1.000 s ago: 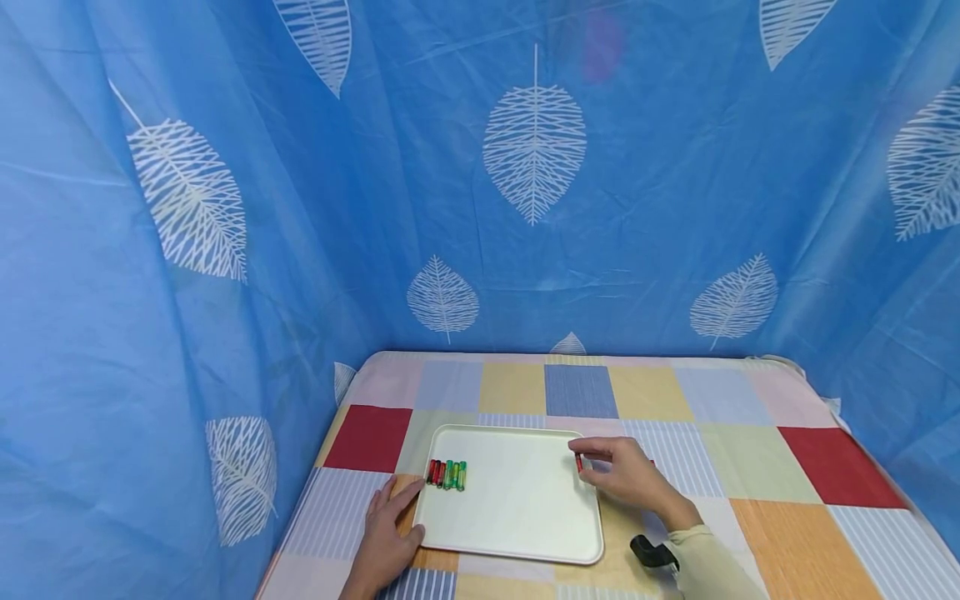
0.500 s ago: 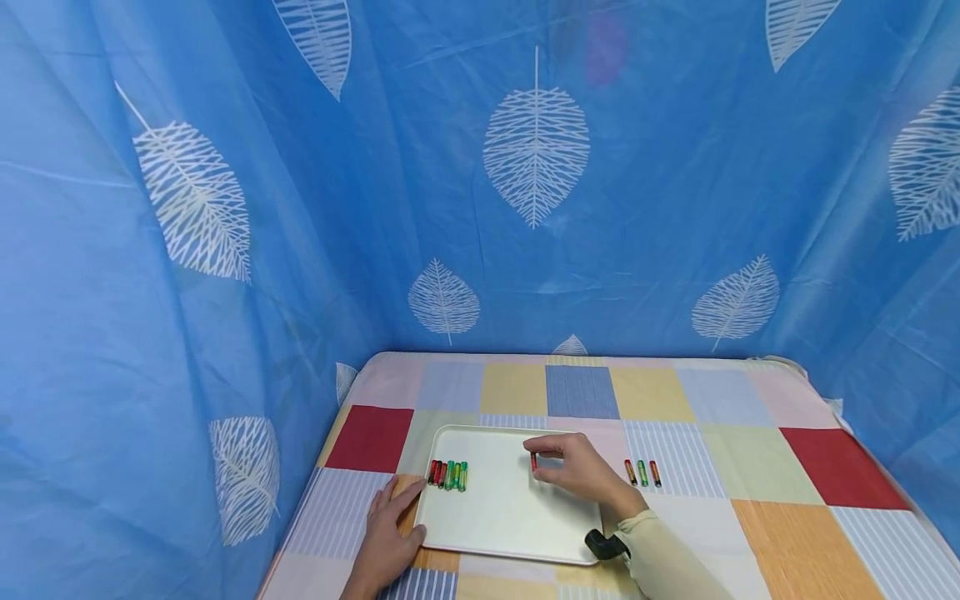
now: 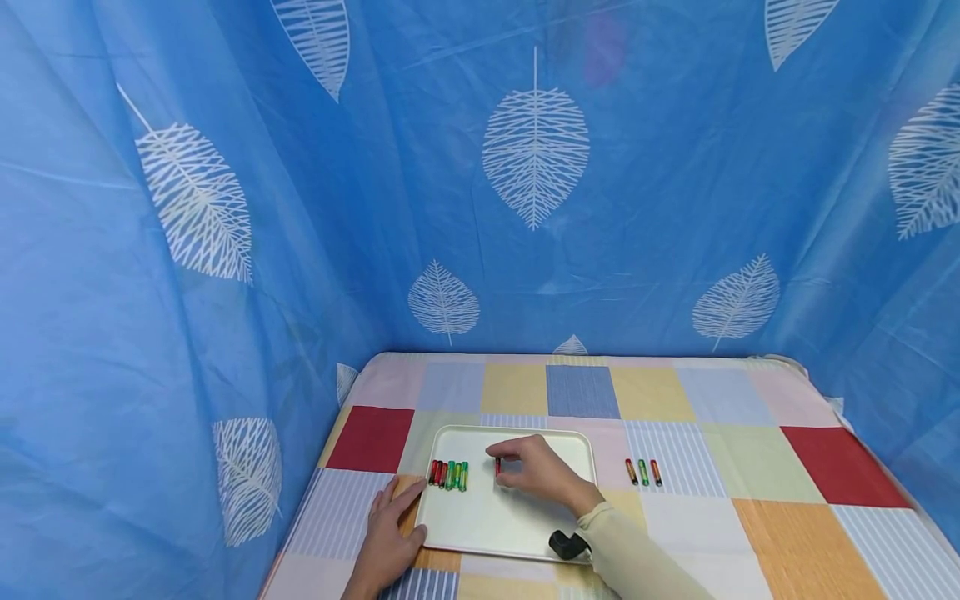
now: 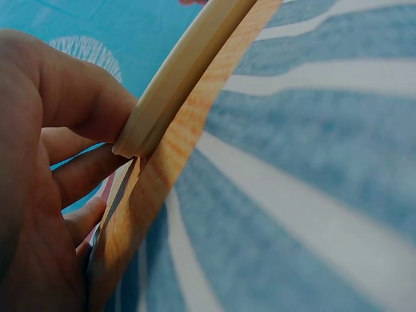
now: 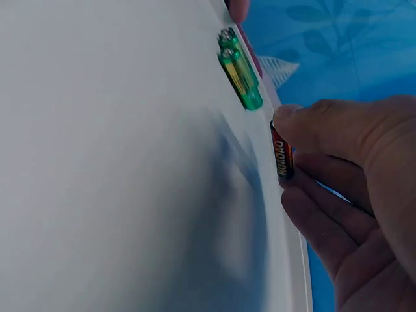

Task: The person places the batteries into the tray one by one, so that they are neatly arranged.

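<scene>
Red-and-black battery (image 3: 498, 467) is pinched in the right hand (image 3: 542, 475), thumb against fingers, over the white tray (image 3: 480, 527). It's right of the row of batteries (image 3: 450, 476) lying on the tray, reds left, greens right. Left hand (image 3: 387, 533) grips nothing: fingers spread, thumb and one fingertip touching the tray's left rim. Three loose batteries (image 3: 643, 472) lie on the cloth-covered desk (image 3: 765, 533), right of the tray.

Step in hand, my read: carrying one cell across the tray. Go slow, line it up parallel with the row, lower it flat, release only once it's settled. Round cells probably roll if nudged, so clear the neighbours with the fingertips. Light left-hand contact should steady the tray; pressing hard might tip it.

Can't tell if the held cell touches the tray or hangs just above. Fingers cover part of it; label only partly legible in the right wrist view, which shows just two greens. Red count is hard to fix. Left wrist view shows no batteries.
</scene>
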Action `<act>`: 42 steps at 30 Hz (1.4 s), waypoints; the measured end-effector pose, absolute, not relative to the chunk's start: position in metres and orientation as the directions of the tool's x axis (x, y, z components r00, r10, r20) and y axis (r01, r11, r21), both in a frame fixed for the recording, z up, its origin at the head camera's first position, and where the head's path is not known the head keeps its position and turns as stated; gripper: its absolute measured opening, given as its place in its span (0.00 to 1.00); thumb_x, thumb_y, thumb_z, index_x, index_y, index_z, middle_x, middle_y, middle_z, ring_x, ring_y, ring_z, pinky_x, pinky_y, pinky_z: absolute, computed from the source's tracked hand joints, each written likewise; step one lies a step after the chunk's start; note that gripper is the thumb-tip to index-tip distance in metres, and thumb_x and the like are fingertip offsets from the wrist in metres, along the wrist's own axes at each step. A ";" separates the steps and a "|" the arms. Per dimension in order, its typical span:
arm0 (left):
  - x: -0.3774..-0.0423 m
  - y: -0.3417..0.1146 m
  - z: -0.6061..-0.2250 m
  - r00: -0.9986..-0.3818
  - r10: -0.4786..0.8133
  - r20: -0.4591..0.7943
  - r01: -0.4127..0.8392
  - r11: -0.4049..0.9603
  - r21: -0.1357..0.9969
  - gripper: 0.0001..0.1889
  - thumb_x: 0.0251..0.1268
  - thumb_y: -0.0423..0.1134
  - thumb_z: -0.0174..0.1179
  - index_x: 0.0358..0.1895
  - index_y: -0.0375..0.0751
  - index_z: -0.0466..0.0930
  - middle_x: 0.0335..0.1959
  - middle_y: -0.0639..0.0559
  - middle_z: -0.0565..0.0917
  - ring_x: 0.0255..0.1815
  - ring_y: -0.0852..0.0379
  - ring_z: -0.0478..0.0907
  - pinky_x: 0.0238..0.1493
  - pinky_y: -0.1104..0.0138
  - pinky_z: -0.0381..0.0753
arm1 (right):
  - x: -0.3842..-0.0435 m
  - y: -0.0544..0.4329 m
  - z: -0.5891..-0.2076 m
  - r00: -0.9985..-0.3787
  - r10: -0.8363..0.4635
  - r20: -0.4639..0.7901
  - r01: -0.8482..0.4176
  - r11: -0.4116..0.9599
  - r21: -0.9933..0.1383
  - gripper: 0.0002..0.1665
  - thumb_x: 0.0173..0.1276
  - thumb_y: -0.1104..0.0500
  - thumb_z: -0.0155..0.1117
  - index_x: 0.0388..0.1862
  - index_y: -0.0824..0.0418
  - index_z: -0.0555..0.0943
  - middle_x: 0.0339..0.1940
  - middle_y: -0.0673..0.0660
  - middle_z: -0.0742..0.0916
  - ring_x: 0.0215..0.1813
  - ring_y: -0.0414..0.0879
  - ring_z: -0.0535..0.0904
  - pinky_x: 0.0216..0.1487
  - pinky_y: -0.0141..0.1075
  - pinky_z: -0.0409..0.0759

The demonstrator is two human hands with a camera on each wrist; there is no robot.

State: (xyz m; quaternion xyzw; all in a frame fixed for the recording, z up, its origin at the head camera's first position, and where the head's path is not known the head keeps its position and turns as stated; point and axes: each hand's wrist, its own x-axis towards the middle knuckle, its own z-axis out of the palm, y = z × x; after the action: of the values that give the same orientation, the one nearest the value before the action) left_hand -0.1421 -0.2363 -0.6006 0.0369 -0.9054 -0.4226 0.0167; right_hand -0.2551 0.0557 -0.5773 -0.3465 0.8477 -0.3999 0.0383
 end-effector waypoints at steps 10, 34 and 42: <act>-0.142 -0.236 -0.600 -0.997 -0.076 0.000 -0.049 0.642 0.765 0.37 0.53 0.27 0.69 0.73 0.44 0.83 0.81 0.25 0.68 0.86 0.22 0.53 0.85 0.26 0.43 | -0.252 0.026 -0.579 -0.741 -0.632 0.226 -0.593 0.459 -0.661 0.25 0.64 0.67 0.77 0.62 0.65 0.89 0.58 0.57 0.94 0.60 0.49 0.91 0.64 0.40 0.89; -0.143 -0.234 -0.603 -0.994 -0.104 -0.045 -0.102 0.642 0.760 0.37 0.53 0.28 0.69 0.73 0.44 0.83 0.83 0.25 0.65 0.87 0.22 0.51 0.84 0.25 0.42 | -0.250 0.020 -0.581 -0.778 -0.596 0.199 -0.557 0.507 -0.657 0.27 0.64 0.64 0.78 0.63 0.65 0.89 0.59 0.57 0.94 0.63 0.50 0.91 0.66 0.44 0.88; -0.142 -0.234 -0.601 -0.994 -0.101 -0.046 -0.100 0.636 0.765 0.38 0.53 0.28 0.69 0.74 0.44 0.83 0.83 0.25 0.65 0.87 0.22 0.50 0.85 0.25 0.42 | -0.251 0.044 -0.577 -0.793 -0.580 0.188 -0.532 0.506 -0.679 0.27 0.66 0.61 0.78 0.64 0.64 0.89 0.60 0.57 0.93 0.61 0.52 0.91 0.64 0.44 0.89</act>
State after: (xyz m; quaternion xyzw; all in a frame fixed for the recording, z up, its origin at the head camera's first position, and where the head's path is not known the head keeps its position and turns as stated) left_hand -0.1418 -0.2336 -0.6010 0.0557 -0.9045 -0.4228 0.0007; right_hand -0.2515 0.0442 -0.5767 -0.3205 0.8673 -0.3796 0.0316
